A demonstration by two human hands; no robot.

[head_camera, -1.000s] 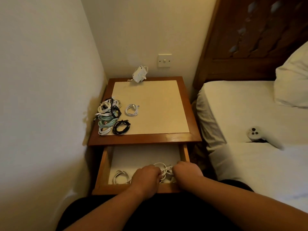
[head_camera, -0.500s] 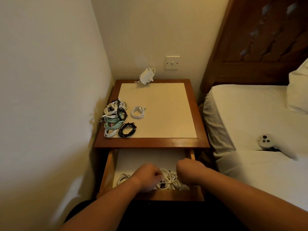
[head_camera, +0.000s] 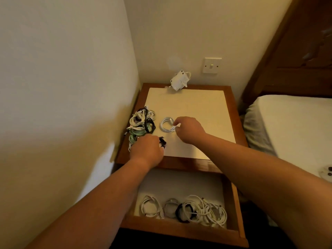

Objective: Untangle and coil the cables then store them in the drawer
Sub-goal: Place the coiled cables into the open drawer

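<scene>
- Wooden drawer (head_camera: 231,198), nearest us, stands open with stored coils (head_camera: 197,209) along its front wall. Our hands were in it a moment ago and have left.
- Just beyond the drawer, our left hand (head_camera: 146,151) now covers the black coil (head_camera: 162,141); we cannot tell whether its fingers have closed.
- Farther beyond the drawer, our right hand (head_camera: 188,130) pinches the white coil (head_camera: 166,124) at its edge.
- Beyond the drawer, leftward, the cable pile (head_camera: 141,123) waits, so we judge storing is only partway done.
</scene>
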